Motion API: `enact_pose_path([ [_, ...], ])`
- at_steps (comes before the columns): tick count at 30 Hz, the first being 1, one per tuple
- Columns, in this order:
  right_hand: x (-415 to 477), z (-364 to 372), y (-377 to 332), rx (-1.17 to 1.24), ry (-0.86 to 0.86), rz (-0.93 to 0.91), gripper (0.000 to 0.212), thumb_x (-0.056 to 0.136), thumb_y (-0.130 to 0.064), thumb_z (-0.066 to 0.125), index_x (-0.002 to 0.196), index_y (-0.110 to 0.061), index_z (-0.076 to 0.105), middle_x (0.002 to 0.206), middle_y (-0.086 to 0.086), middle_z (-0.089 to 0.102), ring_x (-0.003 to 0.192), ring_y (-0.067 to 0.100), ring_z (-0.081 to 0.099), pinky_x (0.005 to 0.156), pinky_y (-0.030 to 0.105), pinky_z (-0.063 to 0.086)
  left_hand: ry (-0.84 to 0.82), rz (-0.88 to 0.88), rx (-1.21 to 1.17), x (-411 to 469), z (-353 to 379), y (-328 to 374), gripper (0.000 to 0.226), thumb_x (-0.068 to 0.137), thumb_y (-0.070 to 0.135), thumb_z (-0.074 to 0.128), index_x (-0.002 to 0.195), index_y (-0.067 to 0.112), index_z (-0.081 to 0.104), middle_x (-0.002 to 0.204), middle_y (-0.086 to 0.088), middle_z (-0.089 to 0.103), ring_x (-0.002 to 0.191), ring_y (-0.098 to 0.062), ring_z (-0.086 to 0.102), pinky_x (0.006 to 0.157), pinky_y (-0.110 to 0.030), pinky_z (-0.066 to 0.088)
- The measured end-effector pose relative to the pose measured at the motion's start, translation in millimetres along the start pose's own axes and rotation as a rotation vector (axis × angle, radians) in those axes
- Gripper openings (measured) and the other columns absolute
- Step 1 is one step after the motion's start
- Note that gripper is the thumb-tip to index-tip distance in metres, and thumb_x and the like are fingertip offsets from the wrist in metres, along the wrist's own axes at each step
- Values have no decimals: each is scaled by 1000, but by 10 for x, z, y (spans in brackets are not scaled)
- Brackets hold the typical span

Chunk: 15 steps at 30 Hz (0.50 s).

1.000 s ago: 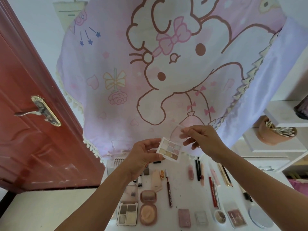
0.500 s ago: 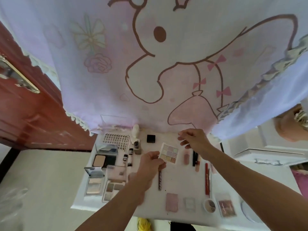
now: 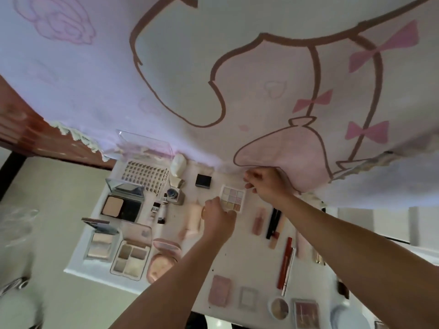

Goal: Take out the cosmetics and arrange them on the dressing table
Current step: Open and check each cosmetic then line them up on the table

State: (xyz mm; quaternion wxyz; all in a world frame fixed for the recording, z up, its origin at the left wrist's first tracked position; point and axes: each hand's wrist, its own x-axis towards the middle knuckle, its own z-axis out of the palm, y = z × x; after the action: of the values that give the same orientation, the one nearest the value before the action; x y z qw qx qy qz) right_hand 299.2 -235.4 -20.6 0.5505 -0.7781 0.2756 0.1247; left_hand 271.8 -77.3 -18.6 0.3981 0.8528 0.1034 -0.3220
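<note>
A small white eyeshadow palette with nine pastel pans lies low over the white dressing table, near its far middle. My left hand grips the palette's near-left corner. My right hand has its fingers curled at the palette's far-right corner, apparently pinching its thin clear lid, which is hard to make out. Many other cosmetics lie spread over the table.
Open compacts and a four-pan palette fill the left side, with a lash tray and small bottles behind. Lipsticks and pencils lie right of my hands. A pink cartoon cloth hangs over the table's far edge.
The palette, held up in front of the cloth a second ago, has come down to the table's far middle with both hands. My view has tilted down toward the table.
</note>
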Motion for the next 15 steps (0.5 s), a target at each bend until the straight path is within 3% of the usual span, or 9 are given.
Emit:
enact_pose_path([
  [3, 83, 53, 77, -11, -12, -22, 15, 98, -18, 58, 91, -8, 68, 86, 6, 69, 72, 16, 66, 66, 29, 49, -7, 8, 59, -52, 18, 95, 34, 88, 9, 52, 122, 4, 47, 121, -5, 40, 96, -15, 40, 80, -22, 39],
  [6, 135, 97, 140, -13, 0, -19, 14, 97, -19, 60, 91, -11, 70, 81, 7, 69, 78, 22, 67, 73, 35, 52, -21, 13, 67, -17, 107, 64, 39, 88, 8, 52, 125, 4, 45, 129, -8, 40, 99, -14, 38, 84, -21, 38],
  [9, 156, 146, 152, 6, 64, -1, 24, 95, -20, 62, 90, 2, 71, 77, 13, 70, 72, 22, 63, 72, 40, 53, -14, 17, 93, 13, 125, 72, 39, 87, 8, 53, 126, 4, 45, 130, -8, 41, 101, -16, 41, 85, -22, 38],
  [15, 200, 230, 170, 82, 206, 106, 39, 89, -32, 70, 85, 7, 70, 81, 22, 72, 69, 25, 65, 72, 48, 56, -53, 6, 173, 32, 65, 110, 41, 91, 16, 54, 129, 7, 44, 133, -6, 42, 116, -23, 44, 86, -25, 36],
])
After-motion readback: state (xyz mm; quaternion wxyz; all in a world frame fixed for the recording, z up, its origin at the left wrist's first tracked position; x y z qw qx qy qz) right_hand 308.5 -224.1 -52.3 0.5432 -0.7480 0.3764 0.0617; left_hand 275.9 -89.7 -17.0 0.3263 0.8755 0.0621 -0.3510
